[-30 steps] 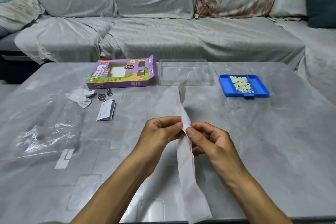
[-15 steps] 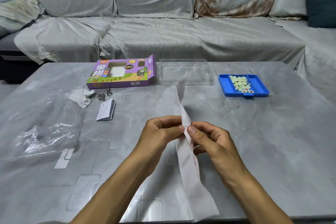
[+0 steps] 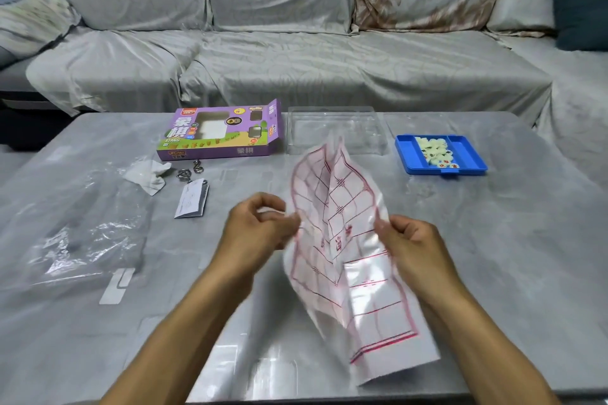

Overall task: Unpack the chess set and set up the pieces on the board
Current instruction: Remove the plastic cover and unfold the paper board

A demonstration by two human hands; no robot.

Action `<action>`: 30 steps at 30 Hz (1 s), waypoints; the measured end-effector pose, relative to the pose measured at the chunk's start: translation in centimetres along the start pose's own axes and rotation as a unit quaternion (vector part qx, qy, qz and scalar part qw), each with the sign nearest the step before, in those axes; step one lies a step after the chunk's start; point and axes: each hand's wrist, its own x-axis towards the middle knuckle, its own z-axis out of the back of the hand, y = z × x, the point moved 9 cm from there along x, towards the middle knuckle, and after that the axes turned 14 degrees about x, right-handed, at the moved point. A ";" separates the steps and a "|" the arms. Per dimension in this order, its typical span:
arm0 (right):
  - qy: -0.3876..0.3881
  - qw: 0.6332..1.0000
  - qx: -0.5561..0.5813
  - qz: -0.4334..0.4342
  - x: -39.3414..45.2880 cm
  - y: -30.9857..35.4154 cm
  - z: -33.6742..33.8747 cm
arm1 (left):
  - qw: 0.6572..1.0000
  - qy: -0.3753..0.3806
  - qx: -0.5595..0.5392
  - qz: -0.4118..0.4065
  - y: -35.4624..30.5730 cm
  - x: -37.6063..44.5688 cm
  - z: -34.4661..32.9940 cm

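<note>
Your left hand [image 3: 260, 228] and right hand [image 3: 411, 245] are apart, each pinching one side of the paper board [image 3: 348, 250] above the table [image 3: 493, 256]. The blue tray [image 3: 406, 154] with the pieces [image 3: 436, 149] sits far right. The purple box [image 3: 218, 131] and clear lid [image 3: 335, 130] lie behind.

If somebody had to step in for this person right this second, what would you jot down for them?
Left hand pinches the left edge of the paper xiangqi board; right hand pinches its right edge. The board is half unfolded, held above the table, creases not yet flat.
Pieces sit heaped in the blue tray, far right. The purple box and clear plastic lid lie at the far edge.
Done: unpacked.
Left: flatten the board on the table, place every piece.
</note>
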 end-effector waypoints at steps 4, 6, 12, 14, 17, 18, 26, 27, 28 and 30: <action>-0.051 0.988 -0.133 -0.058 2.4 -2.4 4.7 | 0.970 -0.051 0.238 -0.005 2.5 2.4 5.2; -0.060 0.971 -0.221 -0.074 3.0 -4.0 6.0 | 0.929 -0.056 0.364 -0.020 3.9 3.2 6.0; -0.071 0.899 -0.425 -0.075 2.8 -6.1 6.3 | 0.912 -0.035 0.407 -0.041 7.3 3.5 4.4; -0.083 0.892 -0.440 -0.058 2.7 -5.8 6.0 | 0.914 -0.048 0.399 -0.055 7.4 3.4 4.4; -0.098 0.880 -0.463 -0.033 2.6 -5.4 5.7 | 0.897 -0.060 0.432 -0.070 7.2 3.2 4.7; -0.101 0.878 -0.468 -0.030 2.6 -5.4 5.6 | 0.893 -0.062 0.440 -0.071 7.0 3.2 4.8; -0.156 0.855 -0.471 0.152 0.2 -0.6 1.7 | 0.804 -0.026 0.544 -0.240 5.1 0.2 -1.7; -0.124 0.860 -0.448 0.211 -0.7 -0.1 -0.8 | 0.811 0.027 0.535 -0.236 6.1 -0.7 -3.9; -0.063 0.865 -0.434 0.244 -1.7 -0.4 -3.7 | 0.802 0.060 0.548 -0.229 7.4 -1.4 -5.6; 0.124 0.864 -0.446 0.198 -3.4 -3.9 -9.1 | 0.777 0.065 0.577 -0.244 8.7 -2.3 -6.9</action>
